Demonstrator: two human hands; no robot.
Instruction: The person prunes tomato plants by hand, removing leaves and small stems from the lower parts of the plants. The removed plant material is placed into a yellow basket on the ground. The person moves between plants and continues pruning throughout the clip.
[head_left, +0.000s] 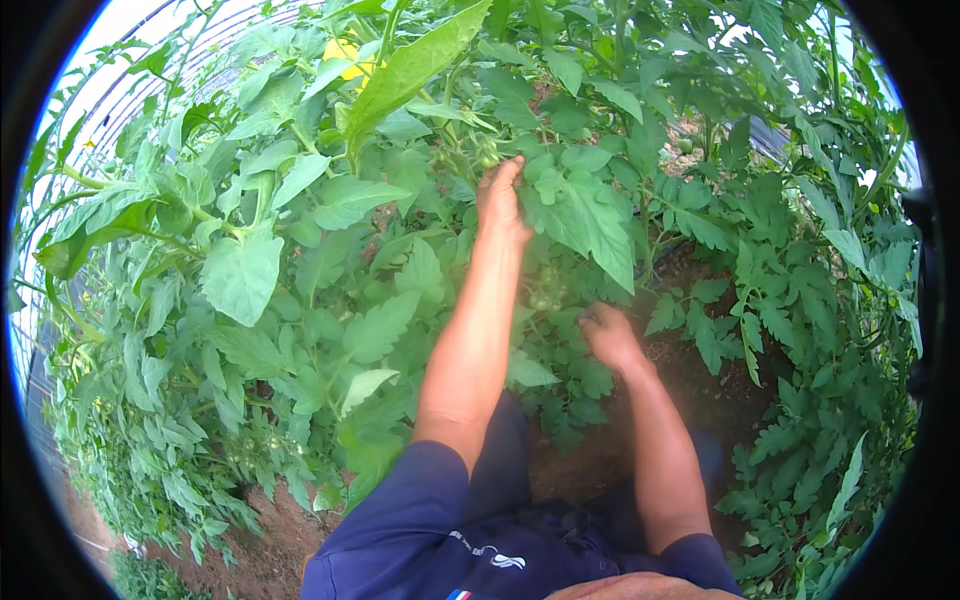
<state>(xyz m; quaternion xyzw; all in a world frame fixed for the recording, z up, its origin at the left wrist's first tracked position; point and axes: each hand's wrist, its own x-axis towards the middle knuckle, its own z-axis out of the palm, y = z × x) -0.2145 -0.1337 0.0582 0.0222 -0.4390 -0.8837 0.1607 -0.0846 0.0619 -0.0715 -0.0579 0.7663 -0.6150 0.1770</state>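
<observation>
My left hand (504, 196) reaches up among tomato plants, its fingers curled at a stem beside a broad tomato leaf (589, 214). Just above the fingertips hangs a small green tomato (489, 160). Whether the fingers grip the stem is hidden by the hand and leaves. Lower and to the right, my right hand (609, 337) is at the lower foliage with its fingers bent; what lies between them cannot be made out. A cluster of green tomatoes (549, 291) hangs up and left of it, close to the fingers but apart from them.
Dense tomato foliage (247, 345) fills the left side, and more plants (780, 285) stand on the right. Brown soil (720, 390) shows between the rows. A yellow flat thing (349, 58) is partly behind leaves at the top. Curved greenhouse ribs (142, 56) show at upper left.
</observation>
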